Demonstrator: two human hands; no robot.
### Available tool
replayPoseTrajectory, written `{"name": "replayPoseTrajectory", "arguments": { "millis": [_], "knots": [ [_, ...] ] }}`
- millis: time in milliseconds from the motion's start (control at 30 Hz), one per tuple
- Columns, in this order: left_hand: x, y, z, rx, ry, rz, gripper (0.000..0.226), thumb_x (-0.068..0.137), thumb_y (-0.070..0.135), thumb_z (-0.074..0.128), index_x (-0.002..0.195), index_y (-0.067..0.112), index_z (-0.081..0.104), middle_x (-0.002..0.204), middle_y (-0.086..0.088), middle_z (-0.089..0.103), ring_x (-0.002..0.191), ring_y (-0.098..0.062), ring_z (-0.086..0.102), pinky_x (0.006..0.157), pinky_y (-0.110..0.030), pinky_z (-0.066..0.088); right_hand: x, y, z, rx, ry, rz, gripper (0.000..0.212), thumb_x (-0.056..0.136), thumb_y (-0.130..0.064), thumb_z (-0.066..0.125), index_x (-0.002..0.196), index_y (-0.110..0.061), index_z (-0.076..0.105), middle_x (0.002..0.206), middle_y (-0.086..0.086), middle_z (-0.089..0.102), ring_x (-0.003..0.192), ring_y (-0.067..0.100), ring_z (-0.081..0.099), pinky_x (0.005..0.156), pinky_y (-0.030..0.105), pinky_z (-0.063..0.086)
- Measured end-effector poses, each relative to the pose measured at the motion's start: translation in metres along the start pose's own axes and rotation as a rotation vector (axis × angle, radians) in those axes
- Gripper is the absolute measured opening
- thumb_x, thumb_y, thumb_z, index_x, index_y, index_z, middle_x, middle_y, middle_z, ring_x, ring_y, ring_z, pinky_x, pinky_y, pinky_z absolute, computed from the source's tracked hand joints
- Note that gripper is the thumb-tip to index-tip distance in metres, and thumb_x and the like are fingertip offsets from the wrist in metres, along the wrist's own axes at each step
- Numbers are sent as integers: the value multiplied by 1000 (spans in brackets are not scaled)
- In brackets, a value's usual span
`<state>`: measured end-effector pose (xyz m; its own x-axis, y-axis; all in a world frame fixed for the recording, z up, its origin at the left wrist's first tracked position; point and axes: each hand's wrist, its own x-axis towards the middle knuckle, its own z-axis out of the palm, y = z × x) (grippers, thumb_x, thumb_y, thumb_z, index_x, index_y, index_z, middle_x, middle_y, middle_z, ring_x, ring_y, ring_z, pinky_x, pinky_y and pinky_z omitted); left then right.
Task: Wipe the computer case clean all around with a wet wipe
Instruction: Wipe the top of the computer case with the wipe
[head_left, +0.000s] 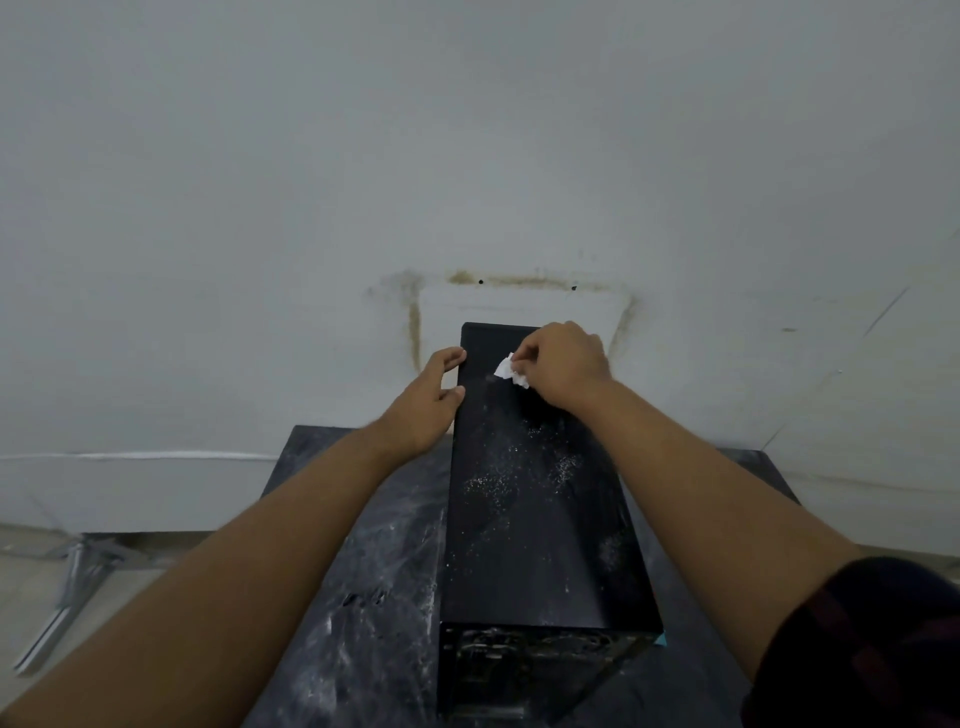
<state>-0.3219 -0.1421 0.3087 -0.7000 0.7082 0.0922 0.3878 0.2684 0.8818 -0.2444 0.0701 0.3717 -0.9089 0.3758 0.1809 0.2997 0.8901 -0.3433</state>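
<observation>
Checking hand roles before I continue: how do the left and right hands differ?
The left hand is open, fingers against the left edge of the computer case, holding nothing; the right hand is curled, pinching the wet wipe. The left hand sits at the side, the right hand on top. Both are near the case's far end.

Dusty dark table (384, 571), stained wall (467, 156)

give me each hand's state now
Left hand: open, fingers touching the case's left side.
Right hand: holds the wipe on the case top.
</observation>
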Motion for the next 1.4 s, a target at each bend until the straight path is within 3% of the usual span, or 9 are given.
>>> {"name": "replayPoseTrajectory", "arguments": {
  "millis": [400, 533, 667, 767, 933, 1033, 1233, 1333, 1400],
  "knots": [
    [-3, -1, 0, 78, -28, 33, 56, 113, 31, 43, 165, 32, 21, 171, 17, 27, 118, -15, 66, 114, -49, 48, 16, -20, 10, 37, -49, -79, 12, 100, -29, 73, 102, -28, 84, 102, -14, 78, 96, 9, 70, 77, 21, 50],
    [-2, -2, -2, 79, -44, 29, 57, 113, 33, 43, 165, 34, 20, 172, 17, 26, 121, -16, 65, 115, -47, 47, 23, -13, 7, 9, 29, 67, 11, 98, -30, 73, 98, -34, 84, 104, -14, 79, 100, 11, 70, 94, 36, 56],
    [-2, -2, -5, 58, -52, 22, 60, 113, 31, 46, 167, 33, 18, 172, 19, 26, 116, -14, 65, 113, -39, 45, 15, -19, 7, 161, -134, -120, 11, 96, -30, 79, 105, -28, 85, 101, -15, 77, 90, -3, 66, 83, 19, 49],
    [-1, -3, -10, 64, -80, 21, 61, 113, 31, 47, 167, 34, 17, 171, 22, 27, 108, -10, 67, 115, -43, 45, 6, -20, 8, 99, -50, -93, 12, 96, -33, 78, 105, -32, 85, 104, -15, 79, 96, 3, 69, 88, 27, 51],
    [-7, -6, -15, 172, -111, 71, 62, 114, 17, 41, 169, 30, 15, 174, 13, 22, 132, -22, 57, 122, -37, 37, -9, -24, 5, 197, -218, -205, 9, 90, -26, 84, 96, -31, 86, 92, -20, 75, 88, -4, 67, 86, 20, 51],
    [-10, -7, -15, 191, -117, 62, 75, 105, 2, 39, 167, 36, 16, 173, 16, 23, 135, -22, 57, 115, -38, 45, -13, -21, 6, 72, -29, -97, 11, 95, -29, 77, 102, -33, 85, 102, -18, 77, 95, -1, 64, 96, 30, 54],
    [-7, -8, -21, 181, -133, 53, 96, 89, -14, 39, 166, 39, 19, 171, 20, 26, 123, -14, 62, 84, -16, 53, -17, -36, 10, 153, -168, -214, 10, 94, -30, 79, 101, -34, 85, 102, -17, 75, 99, 1, 67, 94, 31, 55],
    [-6, -8, -21, 231, -133, 55, 99, 87, -15, 41, 165, 41, 18, 171, 20, 25, 125, -16, 63, 89, -37, 60, -12, -39, 14, 30, -37, -138, 15, 98, -28, 72, 105, -33, 85, 108, -13, 77, 106, 11, 67, 96, 38, 56],
    [-4, -11, -21, 263, -123, 94, 91, 92, -11, 44, 167, 36, 19, 172, 14, 28, 128, -19, 61, 95, -25, 54, -13, -44, 18, 91, -108, -229, 13, 96, -25, 75, 105, -28, 85, 105, -12, 76, 99, 9, 67, 94, 34, 55]
  ]
}}
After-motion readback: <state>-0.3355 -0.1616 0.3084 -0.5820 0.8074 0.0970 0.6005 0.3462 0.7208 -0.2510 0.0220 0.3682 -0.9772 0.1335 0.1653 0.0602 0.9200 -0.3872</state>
